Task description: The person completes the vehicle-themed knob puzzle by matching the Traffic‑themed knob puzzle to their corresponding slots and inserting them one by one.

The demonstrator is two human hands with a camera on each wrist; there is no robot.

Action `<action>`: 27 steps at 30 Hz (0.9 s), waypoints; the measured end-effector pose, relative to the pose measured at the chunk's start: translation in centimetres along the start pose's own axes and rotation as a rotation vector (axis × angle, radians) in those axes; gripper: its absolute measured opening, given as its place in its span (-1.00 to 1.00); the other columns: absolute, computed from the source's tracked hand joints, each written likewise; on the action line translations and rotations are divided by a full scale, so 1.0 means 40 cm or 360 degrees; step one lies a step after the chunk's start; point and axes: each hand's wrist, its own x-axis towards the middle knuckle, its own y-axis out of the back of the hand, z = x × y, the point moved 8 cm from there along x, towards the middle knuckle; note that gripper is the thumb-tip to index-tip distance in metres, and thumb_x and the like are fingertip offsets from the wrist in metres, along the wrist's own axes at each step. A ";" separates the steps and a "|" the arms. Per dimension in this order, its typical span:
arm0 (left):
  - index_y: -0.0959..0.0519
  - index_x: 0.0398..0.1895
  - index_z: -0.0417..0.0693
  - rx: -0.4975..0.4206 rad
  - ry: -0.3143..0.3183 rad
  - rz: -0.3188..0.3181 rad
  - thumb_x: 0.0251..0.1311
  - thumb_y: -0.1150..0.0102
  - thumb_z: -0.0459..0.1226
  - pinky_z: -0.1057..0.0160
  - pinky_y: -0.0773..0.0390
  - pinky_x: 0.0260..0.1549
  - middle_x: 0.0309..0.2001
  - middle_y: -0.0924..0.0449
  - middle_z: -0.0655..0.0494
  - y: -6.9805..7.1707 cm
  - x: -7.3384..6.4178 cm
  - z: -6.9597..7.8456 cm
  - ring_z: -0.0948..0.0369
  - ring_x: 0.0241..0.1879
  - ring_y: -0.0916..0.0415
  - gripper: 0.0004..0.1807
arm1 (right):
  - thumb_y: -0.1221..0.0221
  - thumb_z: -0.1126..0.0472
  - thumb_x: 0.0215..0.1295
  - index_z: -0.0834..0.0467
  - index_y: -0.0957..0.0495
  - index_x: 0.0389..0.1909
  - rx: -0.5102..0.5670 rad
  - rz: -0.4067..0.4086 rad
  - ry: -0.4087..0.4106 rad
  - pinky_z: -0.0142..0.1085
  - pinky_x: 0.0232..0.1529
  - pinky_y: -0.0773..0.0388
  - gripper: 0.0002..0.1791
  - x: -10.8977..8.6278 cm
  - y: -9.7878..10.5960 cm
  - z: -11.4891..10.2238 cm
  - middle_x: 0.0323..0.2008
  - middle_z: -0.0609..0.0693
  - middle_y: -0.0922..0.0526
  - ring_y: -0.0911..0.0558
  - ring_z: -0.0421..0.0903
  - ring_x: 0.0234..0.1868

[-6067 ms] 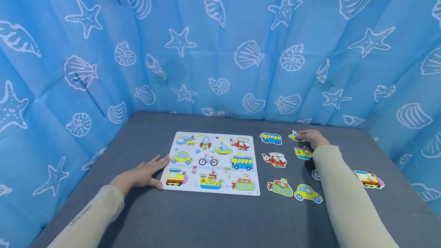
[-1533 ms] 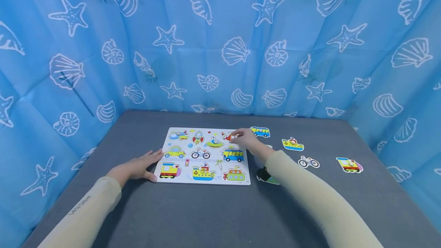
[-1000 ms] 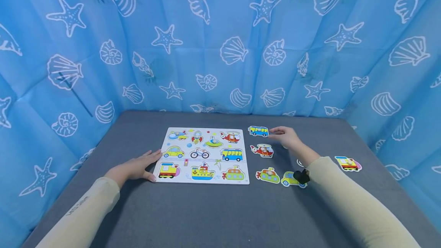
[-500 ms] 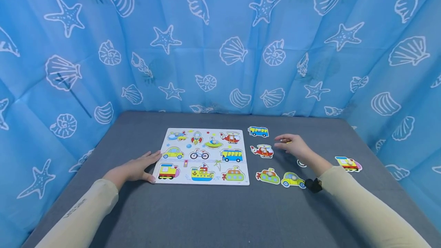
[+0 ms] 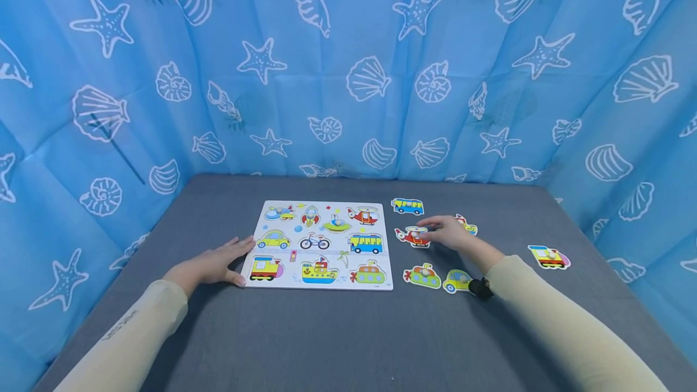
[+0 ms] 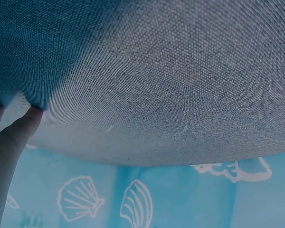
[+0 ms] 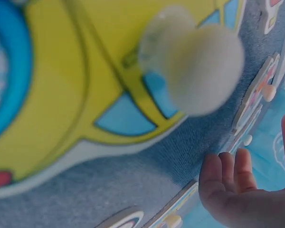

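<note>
My left hand (image 5: pixel 212 266) rests at the left edge of a white puzzle board (image 5: pixel 292 272), fingers spread and thumb near its lower corner. Knobs show on the airplane (image 5: pixel 280 213), rocket (image 5: pixel 310 216) and UFO (image 5: pixel 337 224) pieces in the board. Right of the board, my right hand (image 5: pixel 454 238) reaches over the loose red helicopter piece (image 5: pixel 409 236), fingertips overlapping its right end. The right wrist view shows this hand (image 7: pixel 247 190) with thumb and fingers apart. A yellow car piece (image 7: pixel 52 104) with a round knob (image 7: pixel 206 69) fills that view's foreground.
Loose on the grey table (image 5: pixel 327 343) lie a blue bus piece (image 5: pixel 408 206), a green submarine piece (image 5: pixel 422 276) and a train piece (image 5: pixel 549 257). A boat piece (image 5: pixel 467 225) is partly behind my right hand. Blue shell-patterned curtain (image 5: pixel 327 65) surrounds the table.
The UFO piece, at my right hand 6.1 s ago, is now in the board. My right hand has since left the board's top right, moved right, then back left to the loose helicopter. Left hand stayed.
</note>
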 end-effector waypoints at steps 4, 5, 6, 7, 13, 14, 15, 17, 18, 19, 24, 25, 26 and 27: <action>0.05 0.54 -0.08 -0.0005 -0.0002 -0.0001 -0.12 -0.40 0.19 -0.49 0.09 0.18 0.50 0.15 -0.30 0.003 -0.001 0.003 -0.30 0.45 0.28 0.24 | -0.24 0.18 0.32 0.28 -0.51 0.18 0.0021 -0.0007 -0.0082 0.11 0.20 -0.31 -0.55 0.020 -0.004 0.011 0.25 0.35 -0.35 -0.33 0.25 0.22; 0.05 0.54 -0.07 -0.0005 -0.0002 0.0001 -0.12 -0.41 0.19 -0.49 0.09 0.18 0.50 0.15 -0.29 0.003 0.000 0.004 -0.30 0.45 0.28 0.24 | -0.24 0.18 0.32 0.27 -0.52 0.18 0.0026 -0.0005 -0.0097 0.11 0.20 -0.30 -0.55 0.025 -0.004 0.014 0.24 0.35 -0.35 -0.33 0.25 0.22; 0.05 0.54 -0.07 -0.0005 -0.0003 0.0002 -0.12 -0.41 0.19 -0.49 0.08 0.18 0.51 0.15 -0.27 0.003 0.000 0.004 -0.30 0.45 0.28 0.24 | -0.25 0.18 0.32 0.28 -0.53 0.17 0.0021 -0.0005 -0.0102 0.10 0.21 -0.29 -0.55 0.030 -0.004 0.017 0.24 0.35 -0.35 -0.33 0.24 0.21; 0.05 0.54 -0.07 -0.0002 -0.0004 0.0002 -0.12 -0.41 0.18 -0.49 0.08 0.18 0.51 0.15 -0.26 0.003 0.001 0.005 -0.29 0.45 0.28 0.24 | -0.25 0.18 0.31 0.28 -0.53 0.16 0.0020 -0.0006 -0.0108 0.09 0.20 -0.30 -0.56 0.035 -0.004 0.020 0.22 0.34 -0.37 -0.34 0.23 0.20; 0.04 0.55 -0.05 0.0010 0.0020 0.0006 -0.14 -0.42 0.17 -0.49 0.07 0.18 0.51 0.14 -0.24 0.002 0.002 0.005 -0.28 0.46 0.28 0.23 | -0.27 0.21 0.29 0.31 -0.59 0.06 -0.0033 -0.0044 -0.0088 0.03 0.16 -0.35 -0.63 0.048 -0.009 0.025 0.13 0.31 -0.47 -0.41 0.19 0.16; 0.04 0.55 -0.04 0.0008 0.0025 0.0009 -0.14 -0.42 0.17 -0.49 0.07 0.18 0.51 0.14 -0.24 0.002 0.002 0.005 -0.28 0.46 0.28 0.23 | -0.27 0.22 0.29 0.32 -0.59 0.05 -0.0040 -0.0048 -0.0086 0.04 0.16 -0.35 -0.64 0.048 -0.010 0.024 0.12 0.31 -0.48 -0.41 0.20 0.16; 0.04 0.55 -0.04 0.0007 0.0028 0.0010 -0.14 -0.42 0.17 -0.49 0.07 0.18 0.51 0.13 -0.24 0.002 0.001 0.005 -0.28 0.46 0.28 0.23 | -0.27 0.22 0.29 0.32 -0.59 0.04 -0.0040 -0.0050 -0.0089 0.04 0.16 -0.35 -0.64 0.048 -0.011 0.023 0.11 0.31 -0.48 -0.41 0.20 0.16; 0.03 0.55 -0.04 0.0004 0.0025 0.0012 -0.13 -0.43 0.16 -0.49 0.07 0.18 0.51 0.13 -0.23 0.002 -0.001 0.006 -0.27 0.46 0.28 0.23 | -0.28 0.23 0.28 0.32 -0.60 0.03 -0.0053 -0.0055 -0.0098 0.05 0.17 -0.34 -0.65 0.049 -0.012 0.020 0.12 0.32 -0.47 -0.41 0.22 0.17; 0.03 0.55 -0.04 0.0001 0.0023 0.0012 -0.13 -0.43 0.16 -0.49 0.07 0.18 0.51 0.13 -0.23 0.002 -0.002 0.006 -0.27 0.46 0.28 0.23 | -0.28 0.23 0.28 0.32 -0.60 0.04 -0.0061 -0.0059 -0.0106 0.06 0.18 -0.33 -0.65 0.050 -0.012 0.020 0.13 0.33 -0.46 -0.40 0.23 0.18; 0.03 0.55 -0.04 -0.0001 0.0020 0.0012 -0.13 -0.43 0.15 -0.49 0.07 0.18 0.51 0.13 -0.23 0.001 -0.003 0.006 -0.27 0.46 0.28 0.22 | -0.28 0.23 0.28 0.32 -0.60 0.04 -0.0071 -0.0066 -0.0112 0.06 0.19 -0.33 -0.65 0.051 -0.014 0.019 0.14 0.34 -0.45 -0.39 0.23 0.18; 0.03 0.55 -0.05 -0.0004 0.0010 0.0009 -0.12 -0.42 0.16 -0.48 0.06 0.18 0.52 0.13 -0.22 0.001 -0.004 0.006 -0.26 0.46 0.28 0.22 | -0.28 0.24 0.28 0.30 -0.61 0.03 -0.0128 -0.0077 -0.0146 0.05 0.17 -0.35 -0.66 0.060 -0.014 0.022 0.18 0.36 -0.42 -0.38 0.25 0.20; 0.04 0.55 -0.05 -0.0002 0.0008 0.0007 -0.12 -0.42 0.16 -0.48 0.06 0.19 0.52 0.13 -0.21 0.001 -0.004 0.007 -0.26 0.46 0.29 0.22 | -0.28 0.24 0.28 0.30 -0.61 0.02 -0.0136 -0.0078 -0.0146 0.06 0.17 -0.35 -0.67 0.061 -0.015 0.022 0.18 0.36 -0.41 -0.37 0.26 0.20; 0.04 0.55 -0.05 0.0000 0.0008 0.0003 -0.12 -0.42 0.16 -0.48 0.07 0.19 0.52 0.13 -0.20 0.000 -0.003 0.007 -0.25 0.47 0.29 0.22 | -0.28 0.24 0.27 0.29 -0.62 0.00 -0.0140 -0.0076 -0.0153 0.06 0.17 -0.35 -0.68 0.063 -0.015 0.023 0.18 0.36 -0.41 -0.37 0.26 0.21; 0.04 0.55 -0.05 0.0003 0.0008 0.0000 -0.11 -0.41 0.17 -0.47 0.07 0.19 0.52 0.13 -0.19 0.000 -0.003 0.007 -0.25 0.47 0.29 0.22 | -0.29 0.24 0.27 0.29 -0.63 -0.01 -0.0142 -0.0075 -0.0154 0.05 0.16 -0.35 -0.69 0.064 -0.015 0.025 0.17 0.36 -0.42 -0.38 0.26 0.20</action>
